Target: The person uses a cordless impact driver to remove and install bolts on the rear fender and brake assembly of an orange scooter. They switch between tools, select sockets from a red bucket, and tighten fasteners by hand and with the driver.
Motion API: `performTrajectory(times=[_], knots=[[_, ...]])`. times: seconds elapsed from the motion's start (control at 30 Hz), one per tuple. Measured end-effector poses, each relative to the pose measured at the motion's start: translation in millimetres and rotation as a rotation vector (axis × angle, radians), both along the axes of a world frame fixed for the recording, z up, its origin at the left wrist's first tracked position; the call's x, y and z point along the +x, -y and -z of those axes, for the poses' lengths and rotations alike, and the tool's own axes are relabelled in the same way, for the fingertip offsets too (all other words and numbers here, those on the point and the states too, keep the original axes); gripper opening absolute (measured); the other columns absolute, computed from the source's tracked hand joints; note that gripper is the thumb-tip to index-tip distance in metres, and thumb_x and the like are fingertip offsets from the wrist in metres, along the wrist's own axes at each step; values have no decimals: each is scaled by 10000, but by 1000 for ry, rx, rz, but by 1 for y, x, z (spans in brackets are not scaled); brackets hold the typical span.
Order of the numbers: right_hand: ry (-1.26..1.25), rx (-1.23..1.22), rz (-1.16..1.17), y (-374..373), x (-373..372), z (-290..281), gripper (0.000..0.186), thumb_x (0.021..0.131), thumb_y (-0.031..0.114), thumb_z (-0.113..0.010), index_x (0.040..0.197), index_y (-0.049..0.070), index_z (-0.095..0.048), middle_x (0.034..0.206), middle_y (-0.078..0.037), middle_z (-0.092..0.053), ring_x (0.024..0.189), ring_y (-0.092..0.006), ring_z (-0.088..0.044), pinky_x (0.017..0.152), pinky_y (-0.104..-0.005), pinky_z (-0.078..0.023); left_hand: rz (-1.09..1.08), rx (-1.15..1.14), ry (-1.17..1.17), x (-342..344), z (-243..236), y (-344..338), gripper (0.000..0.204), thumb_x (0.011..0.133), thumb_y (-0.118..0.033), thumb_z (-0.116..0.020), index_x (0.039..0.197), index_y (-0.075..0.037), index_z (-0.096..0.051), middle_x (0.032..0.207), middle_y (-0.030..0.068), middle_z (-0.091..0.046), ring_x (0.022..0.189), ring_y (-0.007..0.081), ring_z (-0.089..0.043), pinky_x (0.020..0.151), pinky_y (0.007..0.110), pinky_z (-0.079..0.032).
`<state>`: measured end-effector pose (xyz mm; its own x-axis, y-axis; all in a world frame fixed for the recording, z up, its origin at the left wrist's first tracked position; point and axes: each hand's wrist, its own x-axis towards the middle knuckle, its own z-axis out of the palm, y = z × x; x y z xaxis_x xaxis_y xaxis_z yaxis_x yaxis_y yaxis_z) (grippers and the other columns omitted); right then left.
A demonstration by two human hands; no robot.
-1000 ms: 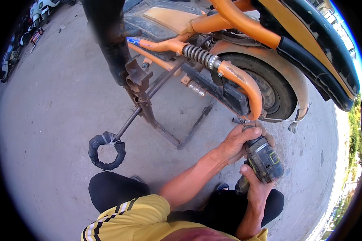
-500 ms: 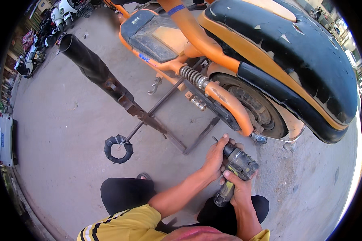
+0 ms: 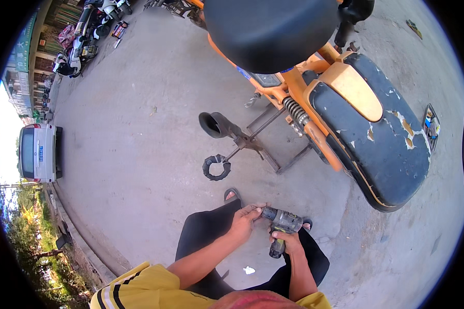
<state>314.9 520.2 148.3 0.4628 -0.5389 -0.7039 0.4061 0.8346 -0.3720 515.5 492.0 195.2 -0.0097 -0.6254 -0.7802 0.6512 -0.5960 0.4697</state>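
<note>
A cordless drill [image 3: 288,222], black and grey with a yellow-green patch, is held low in front of me between my knees. My right hand [image 3: 288,241] wraps round its handle from below. At the chuck end, the fingers of my left hand [image 3: 245,221] are closed round the drill's tip; any bit there is hidden or too small to tell. Beyond the hands stands an orange scooter [image 3: 322,139], with a smooth black saddle [image 3: 268,33] and a cracked, peeling rear seat [image 3: 363,149]. The drill is apart from the scooter.
A rusty metal frame [image 3: 279,169], with an open black tube [image 3: 214,125] and a black-wrapped ring [image 3: 216,177], sits beside the scooter. White scrap [image 3: 249,270] lies near my feet. A tray of small items [image 3: 432,129] is at right, a white car [image 3: 45,153] at left, parked scooters [image 3: 80,51] far left.
My view has pulled back and shifted, so scooter and frame look smaller and farther. The left hand has moved from alongside the drill to its tip. The drill now points left.
</note>
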Motion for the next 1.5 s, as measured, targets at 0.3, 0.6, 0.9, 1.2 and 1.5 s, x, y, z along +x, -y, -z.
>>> performTrajectory(times=[0.3,0.6,0.9,1.2,1.5], knots=[[-157,-175,-353,-58,81,-193,452,775,24,-901,1192,0,-728,1037,-53,-780,942,-148,-724,855,-329,-580,734,-117,303,155,-200,-49,539,863,-216,-818,1336,-14,-655,1279,143,-700,1216,260,-647,1046,386,-506],[-378,-775,-792,4,185,-404,512,825,283,-907,1227,30,-716,993,-93,-774,883,-110,-695,827,-309,-570,1426,-484,802,244,-386,-33,256,831,-262,-784,975,-102,-644,920,141,-736,850,433,-696,715,534,-538],[-309,-830,-861,17,320,-502,456,838,235,-910,1166,-6,-703,919,-27,-740,816,-85,-667,749,-284,-570,855,-680,1374,354,-466,-86,227,720,-112,-768,888,-98,-617,797,109,-679,718,384,-685,608,484,-544],[-183,-1215,-1005,41,431,-548,529,797,140,-867,1287,72,-680,1038,-128,-762,892,-258,-743,789,-349,-582,632,-710,1669,443,-529,-102,243,661,-70,-766,809,-102,-575,700,78,-598,581,326,-634,478,432,-480],[-60,-1414,-868,99,568,-602,578,779,3,-785,1336,88,-655,1078,-119,-748,909,-277,-735,775,-361,-579,456,-845,1923,572,-576,-48,276,625,-88,-772,757,-120,-532,657,52,-525,484,257,-563,433,386,-450]])
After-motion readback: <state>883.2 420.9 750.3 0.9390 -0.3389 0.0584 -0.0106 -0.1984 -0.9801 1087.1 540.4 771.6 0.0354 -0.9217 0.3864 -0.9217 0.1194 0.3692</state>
